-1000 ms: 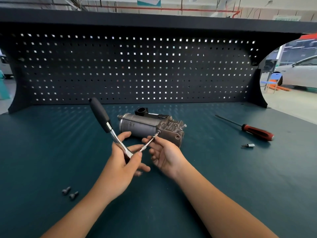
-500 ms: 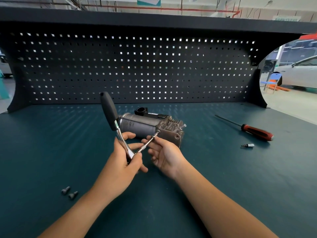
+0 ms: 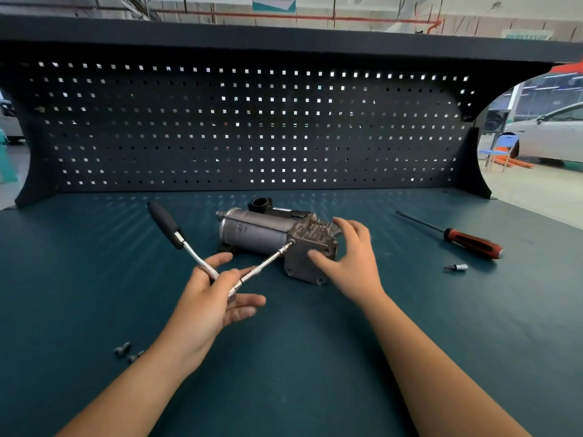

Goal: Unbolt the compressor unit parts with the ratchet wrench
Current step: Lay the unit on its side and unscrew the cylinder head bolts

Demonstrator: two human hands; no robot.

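**Change.** Right hand (image 3: 353, 257): off the extension bar (image 3: 266, 262), which it pinched half a second ago. Now shifted right to the finned head block (image 3: 310, 247) of the compressor unit (image 3: 255, 233). Fingers spread wide, thumb across the block's near face, nothing held. Firm contact uncertain because of slight blur. Ratchet wrench (image 3: 189, 248): handle swung back to lean up and left, from near upright half a second ago.

**Reading.** Probably a return stroke of the ratchet, with the free hand going to steady the casing for the next pull. Bolt apparently still seated, with the bar's tip engaged at the block's upper left corner.

**Left hand (image 3: 214, 298).** Curled round the wrench shank beside its head, thumb and forefinger closed on it, lower fingers stretched out beneath.

**Position.** Compressor unit lying on its side on the bench mat (image 3: 315, 373), just beyond both hands. Motor barrel above the left hand, head block under the right. Wrench head near the body, bar running up and right to the block.

**Also present.** Two loose bolts (image 3: 124, 348) at near left, well apart from the unit. Screwdriver (image 3: 470, 242) and socket bit (image 3: 457, 267) to the right.
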